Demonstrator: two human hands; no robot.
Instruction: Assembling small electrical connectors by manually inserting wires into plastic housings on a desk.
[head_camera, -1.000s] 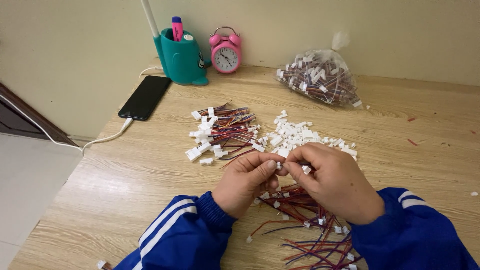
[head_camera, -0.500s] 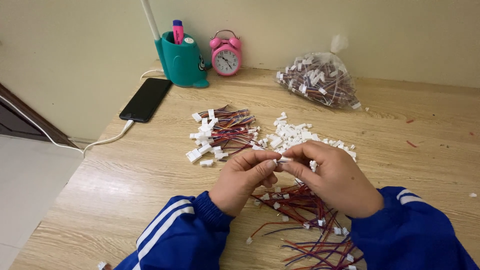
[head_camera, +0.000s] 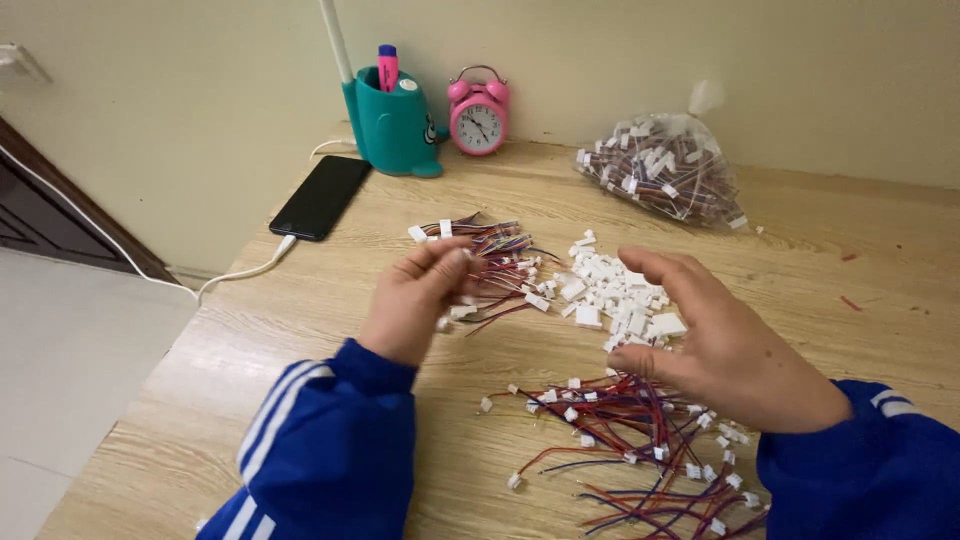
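Observation:
My left hand (head_camera: 418, 298) is raised over the wooden table (head_camera: 850, 330), its fingertips pinched on a small wired connector at the edge of a heap of wired connectors (head_camera: 495, 248). To its right, my right hand (head_camera: 725, 345) hovers with fingers spread and nothing in it. It is just right of a pile of small white plastic housings (head_camera: 605, 285) and above a tangle of red, blue and black wire leads (head_camera: 625, 425). Both arms wear blue sleeves with white stripes.
A clear bag (head_camera: 660, 165) full of connectors lies at the back right. A pink alarm clock (head_camera: 478, 112) and a teal pen holder (head_camera: 395, 125) stand by the wall. A black phone (head_camera: 322, 197) on a white cable (head_camera: 240, 272) lies near the table's left edge.
My hands, which were together working one connector, have parted. The left moved left to the wired heap with the piece, and the right opened and drew back to the right.

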